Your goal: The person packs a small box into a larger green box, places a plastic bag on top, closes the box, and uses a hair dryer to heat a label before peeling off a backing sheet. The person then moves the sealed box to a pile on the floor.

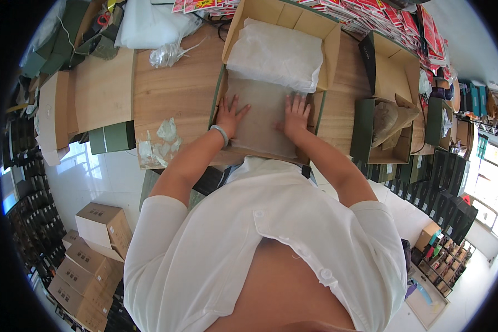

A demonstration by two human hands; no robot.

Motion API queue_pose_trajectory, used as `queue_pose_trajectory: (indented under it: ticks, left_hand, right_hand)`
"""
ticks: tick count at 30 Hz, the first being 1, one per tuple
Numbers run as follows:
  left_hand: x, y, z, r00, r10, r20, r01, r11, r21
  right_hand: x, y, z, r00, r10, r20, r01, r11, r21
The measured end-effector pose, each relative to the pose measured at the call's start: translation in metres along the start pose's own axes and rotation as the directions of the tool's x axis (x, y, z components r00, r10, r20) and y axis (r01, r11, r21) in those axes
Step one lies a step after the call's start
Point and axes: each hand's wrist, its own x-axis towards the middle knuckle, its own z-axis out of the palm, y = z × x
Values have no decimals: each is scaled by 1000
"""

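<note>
In front of me an open cardboard box, brown inside and dark green outside, lies on the wooden table with its lid part on the far side. White tissue paper covers the far part, and a thin translucent sheet spreads over the near part. My left hand, below a bracelet on the wrist, rests on the sheet's left side with fingers spread. On its right side lies my right hand, fingers stretched out and pointing away from me. Whatever is under the sheet is hidden.
Right of the box stand an open box and a green box with crumpled brown paper. Red printed packets pile along the back. Clear plastic wrap lies at the table's back left. Brown cartons stack on the floor.
</note>
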Motion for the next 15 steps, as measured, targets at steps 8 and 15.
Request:
queue_pose_trajectory:
  ticks: [8, 15]
  left_hand:
    - [7, -1, 12, 999, -39, 28, 31, 973, 227]
    - [4, -8, 0, 995, -40, 94, -5, 899, 437]
  right_hand:
    - [-38, -5, 16, 963, -110, 247, 97, 993, 64]
    - [-36, 1, 5, 960, -120, 254, 118, 993, 20]
